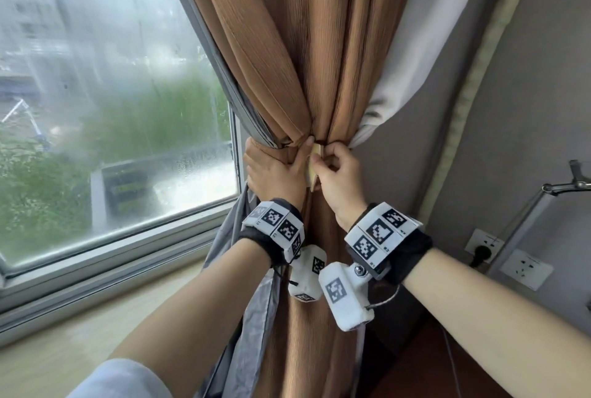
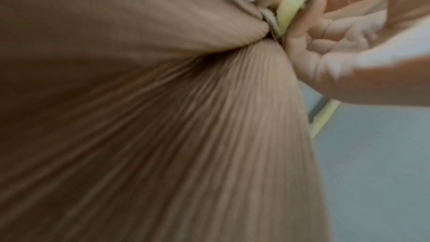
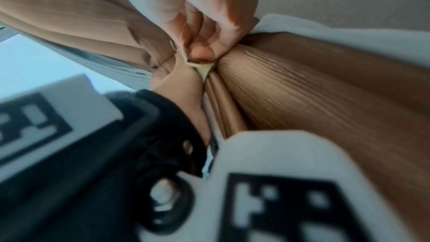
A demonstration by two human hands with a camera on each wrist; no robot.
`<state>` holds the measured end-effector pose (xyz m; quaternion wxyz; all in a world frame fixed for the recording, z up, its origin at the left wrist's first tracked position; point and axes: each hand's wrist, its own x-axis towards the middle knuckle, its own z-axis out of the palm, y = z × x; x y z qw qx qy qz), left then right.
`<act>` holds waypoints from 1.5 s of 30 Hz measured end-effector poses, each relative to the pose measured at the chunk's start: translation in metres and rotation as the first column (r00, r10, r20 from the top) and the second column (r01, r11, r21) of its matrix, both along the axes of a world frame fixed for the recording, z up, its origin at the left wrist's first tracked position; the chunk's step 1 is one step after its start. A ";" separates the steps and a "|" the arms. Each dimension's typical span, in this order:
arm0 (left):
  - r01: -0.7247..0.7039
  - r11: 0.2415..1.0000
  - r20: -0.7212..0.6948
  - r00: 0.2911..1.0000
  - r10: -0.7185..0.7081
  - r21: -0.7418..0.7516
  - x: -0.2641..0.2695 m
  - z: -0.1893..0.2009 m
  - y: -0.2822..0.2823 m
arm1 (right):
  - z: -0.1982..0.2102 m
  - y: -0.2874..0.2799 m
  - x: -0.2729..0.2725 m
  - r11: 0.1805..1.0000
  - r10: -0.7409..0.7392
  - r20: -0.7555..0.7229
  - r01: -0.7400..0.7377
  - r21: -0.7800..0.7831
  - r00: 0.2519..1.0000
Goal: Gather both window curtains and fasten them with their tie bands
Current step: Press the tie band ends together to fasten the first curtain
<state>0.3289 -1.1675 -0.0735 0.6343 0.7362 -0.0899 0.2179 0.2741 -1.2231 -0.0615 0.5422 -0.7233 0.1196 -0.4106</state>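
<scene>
A brown pleated curtain (image 1: pixel 319 61) with grey and white lining is bunched into one bundle beside the window. My left hand (image 1: pixel 278 170) wraps round the bundle from the left, thumb up against the gathered waist. My right hand (image 1: pixel 332 170) pinches the end of a pale yellow tie band (image 1: pixel 317 150) right beside that thumb. In the left wrist view the tie band (image 2: pixel 295 5) lies against the curtain (image 2: pixel 186 135) with my right hand (image 2: pixel 349 47) curled on it. The right wrist view shows my right hand (image 3: pixel 204 30) squeezing the tie band (image 3: pixel 203 71) above my left hand (image 3: pixel 184 89).
The window pane (image 1: pixel 112 93) and its sill (image 1: pixel 96 269) lie to the left. A grey wall on the right carries two sockets (image 1: pixel 524 269), one with a black plug (image 1: pixel 483 248), and a metal arm (image 1: pixel 559 186) juts out. The other curtain is out of view.
</scene>
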 end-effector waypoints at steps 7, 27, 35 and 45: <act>0.092 0.996 0.020 0.996 -0.091 -0.022 0.002 -0.001 0.009 | 0.003 -0.002 0.005 1.000 0.001 -0.056 -0.002 -0.019 0.998; 0.564 0.825 0.027 0.826 -0.563 -0.025 0.027 -0.026 0.047 | 0.014 0.002 0.010 0.995 -0.024 -0.133 0.011 -0.099 0.991; 0.590 0.807 0.019 0.807 -0.590 0.028 0.029 -0.030 0.046 | 0.013 -0.007 -0.002 0.933 -0.121 -0.171 0.053 -0.355 0.978; 0.486 0.872 0.053 0.870 -0.489 0.062 0.041 -0.030 0.043 | 0.011 -0.006 0.010 0.795 -0.439 0.079 0.428 -0.430 0.895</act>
